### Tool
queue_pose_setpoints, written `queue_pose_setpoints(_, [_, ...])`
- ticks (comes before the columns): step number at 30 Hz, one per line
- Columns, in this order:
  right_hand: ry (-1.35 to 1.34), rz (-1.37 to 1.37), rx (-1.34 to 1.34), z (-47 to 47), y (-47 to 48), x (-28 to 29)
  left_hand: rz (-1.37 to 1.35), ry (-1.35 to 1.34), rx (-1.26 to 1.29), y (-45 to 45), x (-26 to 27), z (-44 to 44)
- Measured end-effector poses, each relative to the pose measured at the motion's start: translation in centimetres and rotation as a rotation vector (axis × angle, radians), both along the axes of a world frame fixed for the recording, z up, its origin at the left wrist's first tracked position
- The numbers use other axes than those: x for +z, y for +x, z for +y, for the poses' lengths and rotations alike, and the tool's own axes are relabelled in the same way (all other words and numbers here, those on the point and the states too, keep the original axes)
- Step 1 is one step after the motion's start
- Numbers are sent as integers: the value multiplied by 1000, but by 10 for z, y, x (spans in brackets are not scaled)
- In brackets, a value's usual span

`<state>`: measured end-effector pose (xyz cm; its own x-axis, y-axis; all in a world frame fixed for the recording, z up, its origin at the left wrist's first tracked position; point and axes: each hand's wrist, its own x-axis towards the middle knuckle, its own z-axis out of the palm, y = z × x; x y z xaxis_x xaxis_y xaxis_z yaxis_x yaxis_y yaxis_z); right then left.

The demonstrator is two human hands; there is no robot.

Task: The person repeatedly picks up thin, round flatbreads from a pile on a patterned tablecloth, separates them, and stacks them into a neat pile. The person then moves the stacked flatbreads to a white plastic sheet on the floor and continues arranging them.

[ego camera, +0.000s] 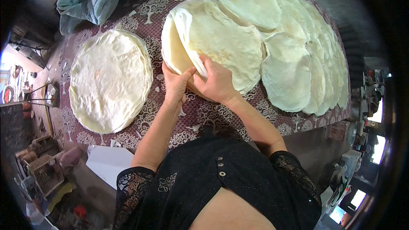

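Observation:
A stack of thin round flatbreads lies before me on a patterned tablecloth. At its near left edge, my left hand grips the rim, thumb on top. My right hand pinches the lifted, folded-back edge of the upper sheet, close beside the left thumb. Beneath the raised fold, the smooth face of another flatbread shows. A second round stack of flatbreads rests to the left, untouched. Overlapping flatbreads spread over the right side of the table, partly meeting the middle stack.
Crumpled translucent plastic sheeting lies at the table's far left. Small bread scraps dot the cloth. A white board or sheet is below the near left table edge. A woven crate stands at the lower left.

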<state>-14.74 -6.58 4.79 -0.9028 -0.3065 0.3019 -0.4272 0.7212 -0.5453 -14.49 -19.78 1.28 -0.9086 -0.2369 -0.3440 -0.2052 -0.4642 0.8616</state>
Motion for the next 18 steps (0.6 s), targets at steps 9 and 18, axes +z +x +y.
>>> queue_pose_setpoints(9, [76,35,-64,37,-29,36,144,11,-24,2,33,10])
queue_pose_setpoints(18, [-565,-645,120,134,-84,168,108,11,62,89,77,-38])
